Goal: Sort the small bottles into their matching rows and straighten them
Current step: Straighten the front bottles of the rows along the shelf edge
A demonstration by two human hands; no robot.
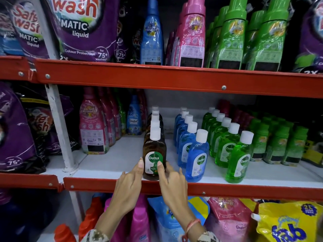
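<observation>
Three rows of small Dettol bottles with white caps stand on the white middle shelf (115, 158). The brown row is on the left, and its front brown bottle (154, 154) stands at the shelf's front edge. A blue row (196, 154) runs in the middle and a green row (238, 158) on the right. My left hand (128, 187) touches the front brown bottle's left side with a fingertip. My right hand (172, 182) has its fingers on the bottle's label and right side. Neither hand wraps the bottle; it stands upright on the shelf.
Taller pink and blue softener bottles (92, 130) stand left of the brown row; green ones (277, 142) stand right of the green row. Red shelf beams (192, 81) run above and below. Purple detergent pouches (82, 27) fill the left and top. Pouches, among them a yellow one (288, 222), lie on the lower shelf.
</observation>
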